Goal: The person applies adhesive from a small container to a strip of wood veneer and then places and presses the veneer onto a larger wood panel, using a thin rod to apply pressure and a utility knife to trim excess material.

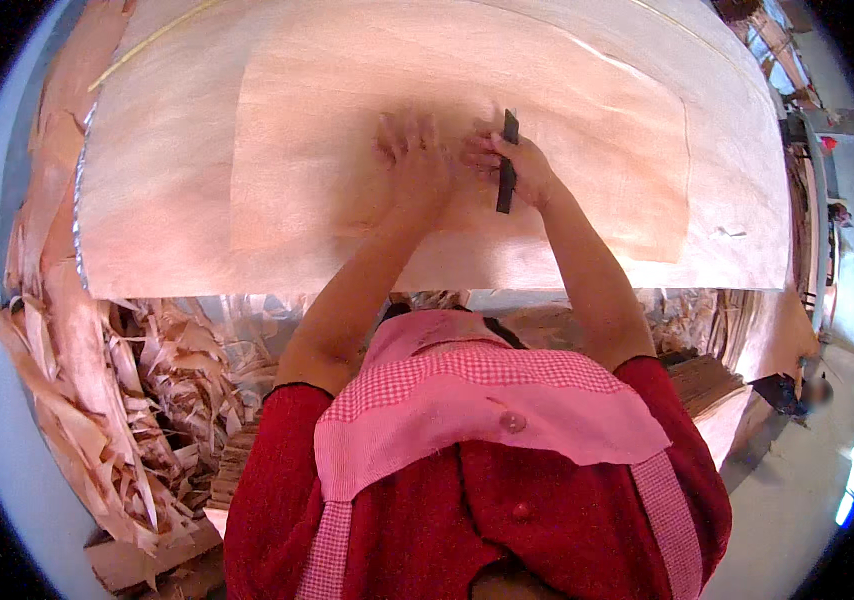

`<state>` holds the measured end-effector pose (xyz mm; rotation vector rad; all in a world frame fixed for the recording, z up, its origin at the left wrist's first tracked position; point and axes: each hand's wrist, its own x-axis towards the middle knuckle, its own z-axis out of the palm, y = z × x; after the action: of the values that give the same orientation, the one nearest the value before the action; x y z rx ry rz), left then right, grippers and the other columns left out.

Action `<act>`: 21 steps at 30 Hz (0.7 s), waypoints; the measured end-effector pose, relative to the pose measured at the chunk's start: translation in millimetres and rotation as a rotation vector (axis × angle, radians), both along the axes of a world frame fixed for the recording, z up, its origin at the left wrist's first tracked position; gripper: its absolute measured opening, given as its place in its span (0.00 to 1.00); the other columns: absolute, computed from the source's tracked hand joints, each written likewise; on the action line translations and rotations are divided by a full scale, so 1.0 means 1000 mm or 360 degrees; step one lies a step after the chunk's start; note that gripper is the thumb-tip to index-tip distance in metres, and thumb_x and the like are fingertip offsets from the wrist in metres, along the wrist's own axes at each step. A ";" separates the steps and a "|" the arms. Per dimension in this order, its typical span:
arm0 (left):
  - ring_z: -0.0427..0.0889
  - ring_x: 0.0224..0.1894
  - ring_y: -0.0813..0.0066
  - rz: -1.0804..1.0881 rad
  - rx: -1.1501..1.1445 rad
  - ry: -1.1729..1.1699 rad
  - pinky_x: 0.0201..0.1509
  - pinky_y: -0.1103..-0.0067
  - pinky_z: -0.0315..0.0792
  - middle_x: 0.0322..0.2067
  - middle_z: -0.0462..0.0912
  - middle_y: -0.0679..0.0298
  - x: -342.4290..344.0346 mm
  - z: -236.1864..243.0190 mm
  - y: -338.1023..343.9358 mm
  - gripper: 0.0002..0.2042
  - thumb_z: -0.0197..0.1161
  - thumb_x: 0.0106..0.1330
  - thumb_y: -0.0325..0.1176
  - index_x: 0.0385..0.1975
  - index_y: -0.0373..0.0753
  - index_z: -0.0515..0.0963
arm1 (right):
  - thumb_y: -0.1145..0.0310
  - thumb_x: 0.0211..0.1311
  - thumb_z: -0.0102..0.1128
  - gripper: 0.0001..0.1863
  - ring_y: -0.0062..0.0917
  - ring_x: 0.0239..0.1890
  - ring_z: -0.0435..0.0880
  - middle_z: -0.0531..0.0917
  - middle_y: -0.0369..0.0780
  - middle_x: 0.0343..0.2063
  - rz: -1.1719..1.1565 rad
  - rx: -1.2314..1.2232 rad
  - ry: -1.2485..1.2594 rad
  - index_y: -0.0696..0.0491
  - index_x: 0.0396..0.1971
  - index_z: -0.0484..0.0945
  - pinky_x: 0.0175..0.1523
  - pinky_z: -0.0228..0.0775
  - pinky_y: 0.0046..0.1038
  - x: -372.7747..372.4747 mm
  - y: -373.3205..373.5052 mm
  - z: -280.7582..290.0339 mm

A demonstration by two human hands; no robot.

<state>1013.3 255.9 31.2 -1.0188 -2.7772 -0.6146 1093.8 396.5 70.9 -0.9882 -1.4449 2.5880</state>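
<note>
A tan wood veneer sheet (297, 190) lies on a larger pale sheet (157, 220) in front of me. My left hand (415, 160) rests on the veneer near its middle, fingers spread, holding nothing. Just to its right, my right hand (517, 165) grips a flat black strip-like tool (506, 185), which points away from me and stands out past both sides of the hand. Its exact kind does not show. The fingers of this hand touch or hover over the veneer; a dark shadow lies around both hands.
Torn veneer scraps (177, 390) heap up at the left below the sheet edge. Stacked veneer (702, 385) stands at the right near my elbow. A thin yellowish strip (152, 45) lies at the far left. Grey floor (797, 480) stretches along the right side.
</note>
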 end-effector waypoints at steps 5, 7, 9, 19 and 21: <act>0.47 0.63 0.52 -0.0457 -0.0145 0.0032 0.62 0.53 0.39 0.60 0.52 0.55 -0.004 0.004 0.010 0.27 0.47 0.60 0.44 0.58 0.38 0.56 | 0.60 0.61 0.46 0.18 0.24 0.34 0.78 0.77 0.41 0.38 0.0085 0.0065 0.0156 0.56 0.46 0.66 0.34 0.70 0.22 0.020 0.036 -0.022; 0.49 0.63 0.51 -0.0413 -0.0303 0.0052 0.62 0.54 0.39 0.60 0.53 0.54 -0.026 0.011 -0.010 0.27 0.48 0.60 0.42 0.58 0.38 0.56 | 0.59 0.59 0.49 0.13 0.11 0.12 0.59 0.67 0.32 0.16 -0.0131 0.0315 -0.0282 0.53 0.38 0.69 0.14 0.48 0.13 0.045 0.062 -0.015; 0.52 0.61 0.51 -0.0288 -0.0457 0.0117 0.62 0.54 0.42 0.59 0.54 0.53 -0.063 0.018 -0.047 0.26 0.49 0.59 0.39 0.58 0.38 0.56 | 0.61 0.58 0.50 0.12 0.12 0.08 0.58 0.66 0.31 0.11 -0.0395 0.0198 -0.0393 0.54 0.25 0.71 0.12 0.48 0.15 0.080 0.090 0.006; 0.57 0.60 0.64 0.0240 -0.0151 0.0459 0.61 0.61 0.49 0.55 0.65 0.69 -0.152 -0.008 -0.178 0.18 0.48 0.60 0.36 0.52 0.50 0.66 | 0.59 0.57 0.51 0.13 0.15 0.23 0.69 0.74 0.33 0.22 0.0875 0.0475 0.0014 0.54 0.31 0.74 0.27 0.63 0.20 -0.079 -0.103 0.012; 0.57 0.60 0.65 0.0383 -0.0128 0.0368 0.61 0.61 0.48 0.56 0.64 0.69 -0.150 -0.008 -0.173 0.18 0.48 0.61 0.37 0.52 0.50 0.66 | 0.61 0.59 0.49 0.12 0.15 0.22 0.69 0.73 0.33 0.21 0.0804 0.0221 0.0157 0.55 0.28 0.74 0.27 0.63 0.20 -0.111 -0.154 0.002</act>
<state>863.1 83.2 23.3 -0.7008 -2.6786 -0.3332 982.9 242.3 72.5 -0.5201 -2.0311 2.7414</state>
